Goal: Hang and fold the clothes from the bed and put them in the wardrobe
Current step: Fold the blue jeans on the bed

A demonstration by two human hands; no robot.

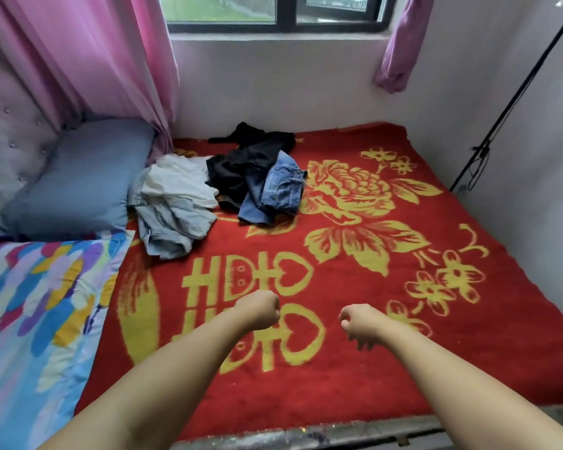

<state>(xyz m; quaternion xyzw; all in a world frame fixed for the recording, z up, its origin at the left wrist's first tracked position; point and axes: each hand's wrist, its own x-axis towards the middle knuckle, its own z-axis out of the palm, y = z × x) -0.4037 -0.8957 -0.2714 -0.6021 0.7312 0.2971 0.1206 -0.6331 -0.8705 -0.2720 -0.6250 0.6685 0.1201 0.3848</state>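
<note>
Fingers point(275, 311) curled under, hidden

Walls: pale, plain, meeting in the far right corner.
Window point(277, 11): dark frame above a grey sill, greenery outside, soft daylight.
Curtains: pink curtain point(88, 56) hanging at left; purple curtain point(400, 47) bunched at right.
Headboard point(10, 134): tufted, pale, at left.
Pillow point(82, 180): blue, against the headboard.
Blanket point(355, 254): red with yellow flowers.
Quilt point(36, 306): multicoloured, at left.
Stand point(507, 108): thin black pole leaning at the right wall.
</note>
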